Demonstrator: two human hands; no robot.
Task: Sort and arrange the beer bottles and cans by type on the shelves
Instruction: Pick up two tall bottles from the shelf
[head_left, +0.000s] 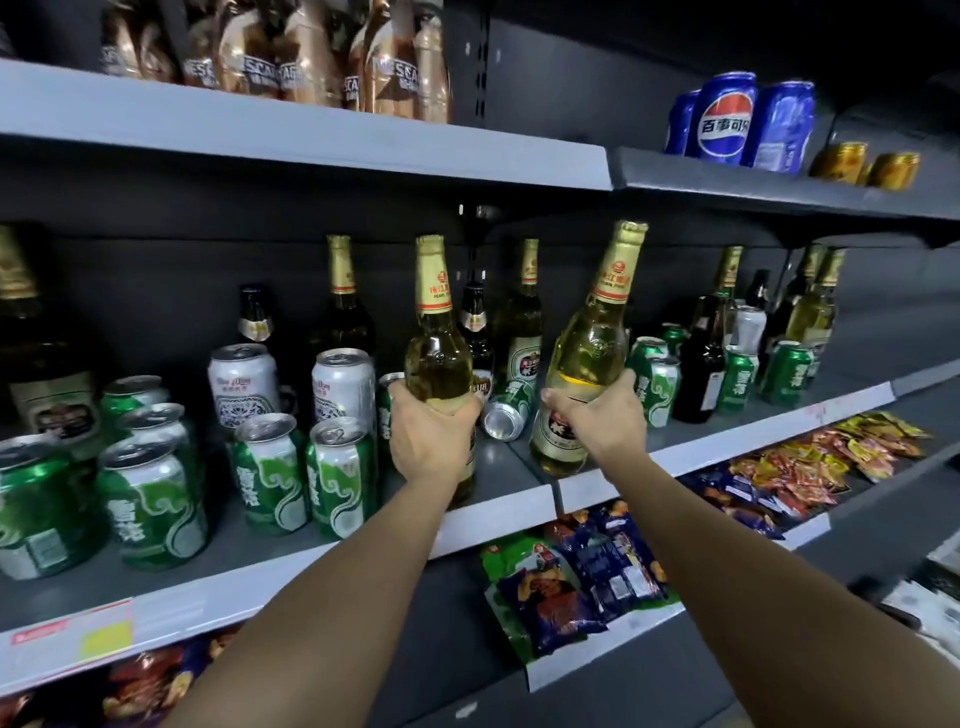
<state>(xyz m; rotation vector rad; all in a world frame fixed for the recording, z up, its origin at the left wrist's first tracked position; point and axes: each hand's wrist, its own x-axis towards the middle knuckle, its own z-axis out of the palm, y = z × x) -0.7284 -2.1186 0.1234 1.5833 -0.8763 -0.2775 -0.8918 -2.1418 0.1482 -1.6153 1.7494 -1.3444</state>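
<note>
My left hand (431, 434) grips a clear, gold-capped beer bottle (436, 332) standing upright at the middle shelf's front edge (498, 512). My right hand (597, 418) grips a second bottle of the same kind (597, 332), tilted to the right and lifted above the shelf. Between the two hands a green can (506, 413) lies on its side. Several green cans (150, 488) and two white cans (241, 382) stand at the left. Dark bottles (343, 312) stand behind them. More green cans (657, 382) and bottles (701, 364) crowd the shelf to the right.
The upper shelf carries coffee bottles (311, 52) at left, blue cola cans (724, 119) and gold cans (839, 161) at right. Snack bags (587, 571) fill the lower shelves. A vertical divider (556, 486) splits the middle shelf between the two bottles.
</note>
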